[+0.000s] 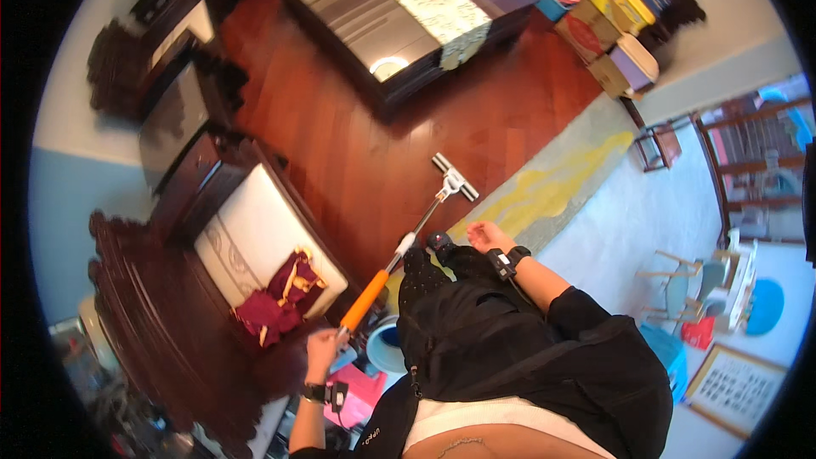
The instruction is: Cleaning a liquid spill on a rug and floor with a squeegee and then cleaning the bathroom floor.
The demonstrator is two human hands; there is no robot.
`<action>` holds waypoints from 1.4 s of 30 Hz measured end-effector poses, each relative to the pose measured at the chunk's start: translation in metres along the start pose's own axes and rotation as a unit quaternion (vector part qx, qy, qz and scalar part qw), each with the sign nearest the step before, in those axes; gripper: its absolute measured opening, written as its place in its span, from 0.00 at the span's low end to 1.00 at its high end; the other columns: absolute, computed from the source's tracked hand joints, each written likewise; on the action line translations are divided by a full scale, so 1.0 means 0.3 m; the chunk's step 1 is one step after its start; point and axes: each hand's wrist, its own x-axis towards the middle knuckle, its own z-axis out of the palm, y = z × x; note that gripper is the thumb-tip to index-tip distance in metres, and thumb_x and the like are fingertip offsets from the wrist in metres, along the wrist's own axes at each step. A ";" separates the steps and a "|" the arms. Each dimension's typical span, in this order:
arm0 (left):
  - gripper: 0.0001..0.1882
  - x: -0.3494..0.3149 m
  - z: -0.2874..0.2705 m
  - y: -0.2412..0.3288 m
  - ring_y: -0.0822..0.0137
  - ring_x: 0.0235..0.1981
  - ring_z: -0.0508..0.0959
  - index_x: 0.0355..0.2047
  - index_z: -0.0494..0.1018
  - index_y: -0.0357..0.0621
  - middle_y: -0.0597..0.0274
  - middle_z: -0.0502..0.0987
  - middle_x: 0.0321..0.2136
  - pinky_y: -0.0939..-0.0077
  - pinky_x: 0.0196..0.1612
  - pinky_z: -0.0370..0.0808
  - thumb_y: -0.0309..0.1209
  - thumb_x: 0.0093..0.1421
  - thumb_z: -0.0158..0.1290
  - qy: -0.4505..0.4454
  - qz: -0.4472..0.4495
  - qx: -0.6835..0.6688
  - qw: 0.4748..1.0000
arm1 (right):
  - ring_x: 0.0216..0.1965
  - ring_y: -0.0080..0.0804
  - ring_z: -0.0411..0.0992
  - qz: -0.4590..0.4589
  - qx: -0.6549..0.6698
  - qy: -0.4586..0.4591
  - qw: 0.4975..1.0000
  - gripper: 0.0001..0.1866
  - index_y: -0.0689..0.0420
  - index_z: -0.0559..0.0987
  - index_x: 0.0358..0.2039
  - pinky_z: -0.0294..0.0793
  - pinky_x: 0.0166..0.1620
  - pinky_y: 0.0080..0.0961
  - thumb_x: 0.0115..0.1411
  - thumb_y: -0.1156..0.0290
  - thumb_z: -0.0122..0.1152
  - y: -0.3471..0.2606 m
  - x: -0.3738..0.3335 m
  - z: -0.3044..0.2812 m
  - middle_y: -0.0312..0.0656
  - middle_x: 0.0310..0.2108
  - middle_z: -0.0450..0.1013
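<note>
My left hand [324, 351] is closed round the upper end of a mop [365, 299] with an orange grip. From there its silver pole slants away, past a white joint, to a flat white-and-grey head [455, 177] resting on the reddish-brown wood floor [357, 153]. My right hand [489, 236] is held out in front of my body, apart from the mop, with loosely bent fingers and nothing visible in it. Both wrists wear black bands with small devices. My shoes are beside the pole's lower part.
A dark wooden sofa [204, 306] with a pale cushion and maroon cloth stands left. A dark low table [408, 76] with a patterned runner is ahead. Boxes [625, 68] are piled far right. A blue bucket [387, 347] and pink stool [361, 391] are near my left arm.
</note>
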 end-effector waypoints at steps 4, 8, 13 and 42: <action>0.16 -0.062 0.054 0.164 0.76 0.16 0.70 0.29 0.72 0.36 0.62 0.72 0.16 0.83 0.19 0.65 0.33 0.41 0.57 -0.041 0.053 -0.001 0.998 | 0.32 0.41 0.67 0.116 -0.176 0.074 0.975 0.18 0.62 0.62 0.34 0.70 0.36 0.35 0.48 0.63 0.50 0.118 0.065 0.165 0.50 0.31 0.65; 0.20 -0.110 0.095 0.208 0.75 0.16 0.69 0.31 0.71 0.35 0.63 0.71 0.17 0.82 0.21 0.65 0.37 0.40 0.58 -0.046 0.104 0.045 0.992 | 0.40 0.48 0.64 0.149 -0.342 0.027 0.927 0.30 0.62 0.56 0.45 0.63 0.43 0.47 0.49 0.54 0.48 0.291 0.032 0.402 0.56 0.44 0.57; 0.18 -0.096 0.046 0.310 0.78 0.12 0.66 0.30 0.71 0.35 0.66 0.68 0.14 0.85 0.15 0.61 0.35 0.41 0.58 -0.104 0.036 -0.005 0.994 | 0.28 0.40 0.68 0.193 -0.307 -0.021 0.932 0.17 0.62 0.64 0.31 0.72 0.30 0.41 0.50 0.59 0.47 0.461 0.085 0.447 0.46 0.27 0.65; 0.05 -0.074 0.660 1.352 0.81 0.14 0.57 0.25 0.56 0.41 0.67 0.59 0.17 0.93 0.12 0.55 0.22 0.53 0.42 -0.596 -0.247 -0.343 0.683 | 0.22 0.29 0.68 -0.209 -0.073 -0.038 0.974 0.06 0.61 0.70 0.20 0.67 0.25 0.20 0.44 0.72 0.52 -0.619 -0.214 0.261 0.41 0.19 0.69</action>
